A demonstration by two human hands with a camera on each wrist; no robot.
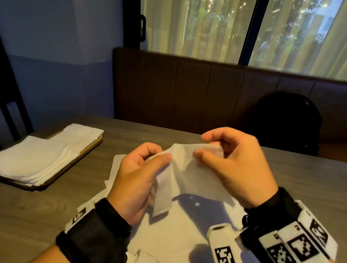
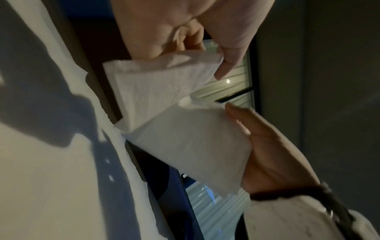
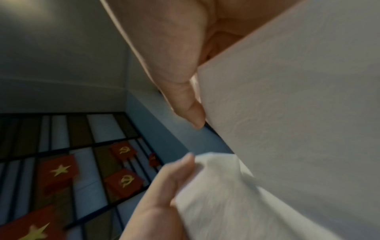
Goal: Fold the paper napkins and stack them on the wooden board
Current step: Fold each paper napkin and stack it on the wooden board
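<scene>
Showing only from head view: folded napkin stack [image 1: 39,155] covering wooden board [image 1: 90,149].

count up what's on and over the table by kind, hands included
hands: 2, left hand and right hand
napkin held up between them: 1
stack of folded napkins: 1 (sheets too many to tell apart)
wooden board under that stack: 1
spread of loose napkins under the hands: 1
total: 6
</scene>
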